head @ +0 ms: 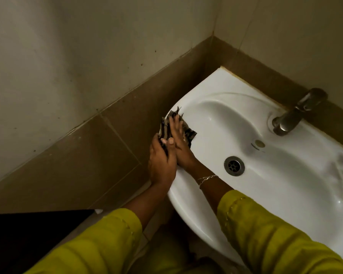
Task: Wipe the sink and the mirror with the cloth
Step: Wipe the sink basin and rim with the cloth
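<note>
The left hand (pixel 161 162) curls over the outer edge of the frayed dark-and-beige striped cloth (pixel 165 127), thumb on top. The right hand (pixel 179 135) presses it flat, fingers straight, on the left rim of the white ceramic sink (pixel 216 89). If the left hand's hold loosens, the overhanging cloth could slide off. No mirror is in view.

1. A white oval ceramic sink (pixel 285 194) is fixed by its back edge to the wall, near the room's corner.
2. A grey metal tap (pixel 291 117) stands on the sink's back rim, against the wall.
3. A round metal drain (pixel 234 166) sits in the bottom of the basin, in front of the tap.
4. A dark striped frayed cloth (pixel 167 127) lies on the sink's left rim, overhanging its outer edge.
5. The right hand (pixel 179 137) lies flat on the cloth.
6. The left hand (pixel 162 161) grips the cloth at the rim's outer edge, touching the right hand.
</note>
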